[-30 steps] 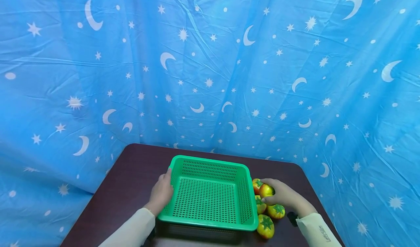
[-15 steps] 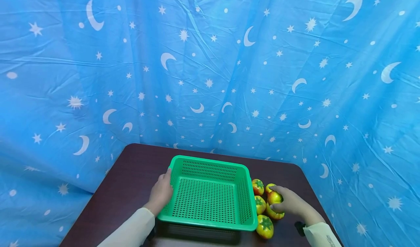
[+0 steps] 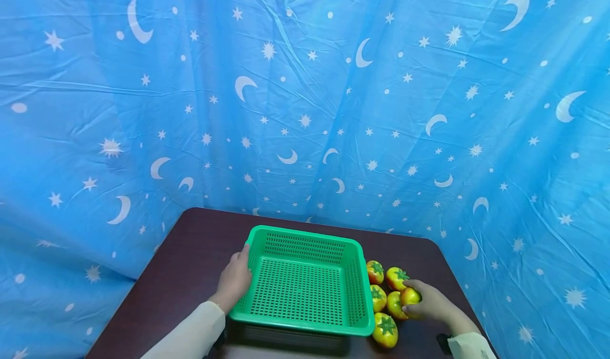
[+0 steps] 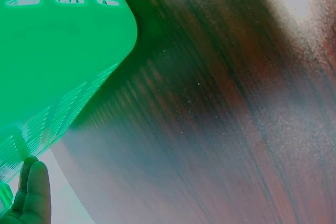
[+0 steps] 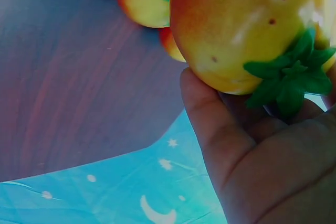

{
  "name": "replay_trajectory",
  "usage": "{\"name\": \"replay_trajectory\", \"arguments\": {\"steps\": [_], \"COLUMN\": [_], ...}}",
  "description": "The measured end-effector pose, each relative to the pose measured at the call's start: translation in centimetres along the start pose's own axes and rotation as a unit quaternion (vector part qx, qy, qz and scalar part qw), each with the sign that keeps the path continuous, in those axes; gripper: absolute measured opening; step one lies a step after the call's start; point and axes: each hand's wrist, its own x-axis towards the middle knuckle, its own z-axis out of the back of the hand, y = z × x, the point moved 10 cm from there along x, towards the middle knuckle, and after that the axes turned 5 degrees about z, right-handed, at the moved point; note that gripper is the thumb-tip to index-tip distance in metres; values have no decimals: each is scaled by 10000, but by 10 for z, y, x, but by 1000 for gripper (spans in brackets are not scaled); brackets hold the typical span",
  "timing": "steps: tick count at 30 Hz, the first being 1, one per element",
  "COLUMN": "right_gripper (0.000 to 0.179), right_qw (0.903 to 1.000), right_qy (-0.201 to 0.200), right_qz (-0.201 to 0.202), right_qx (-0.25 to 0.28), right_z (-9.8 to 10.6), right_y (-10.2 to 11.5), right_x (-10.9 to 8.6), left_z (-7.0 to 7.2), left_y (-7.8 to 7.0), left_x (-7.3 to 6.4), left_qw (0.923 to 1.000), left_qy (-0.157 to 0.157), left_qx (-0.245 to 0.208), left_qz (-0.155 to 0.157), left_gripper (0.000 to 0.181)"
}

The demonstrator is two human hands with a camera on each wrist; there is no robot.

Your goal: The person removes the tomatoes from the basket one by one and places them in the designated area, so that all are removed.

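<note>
The green plastic basket (image 3: 300, 330) sits on the table with nothing in it. At its left side my left hand (image 3: 233, 280) grips the rim; in the left wrist view, fingers (image 4: 39, 187) lie along the outside of the basket wall. My right hand (image 3: 431, 301) holds a yellow-red tomato (image 5: 236, 30) between thumb and fingers. The green leafy top of that tomato faces the palm in the right wrist view. Several similar tomatoes lie right of the basket, including a near one (image 3: 385, 331) and a far one (image 3: 395, 277). The held tomato partly covers another tomato (image 3: 394, 303).
A dark brown table (image 3: 205, 242) with rounded far corners bears everything. Behind and beside it hangs a blue curtain (image 3: 305, 152) with white moons and stars. The tomatoes stand close together along the basket's right wall.
My right hand has moved right and nearer with its tomato, uncovering the far-right tomato. My left hand and the basket have stayed in place.
</note>
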Motion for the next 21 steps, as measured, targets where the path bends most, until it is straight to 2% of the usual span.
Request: {"name": "replay_trajectory", "arguments": {"steps": [4, 11, 21], "right_gripper": [64, 62, 58], "right_qw": [9996, 9988, 9995], "right_qy": [28, 39, 87], "right_qz": [-235, -408, -260], "right_qx": [125, 257, 161], "right_z": [-8, -22, -36], "right_y": [-14, -29, -34], "right_x": [0, 0, -4], "left_z": [0, 0, 1], "left_y": [0, -1, -2], "left_x": [-1, -2, -2], "left_qw": [10000, 10000, 10000], "left_qy": [11, 10, -36], "left_qx": [-13, -9, 8], "left_qz": [10, 15, -82], "left_gripper": [69, 69, 68]}}
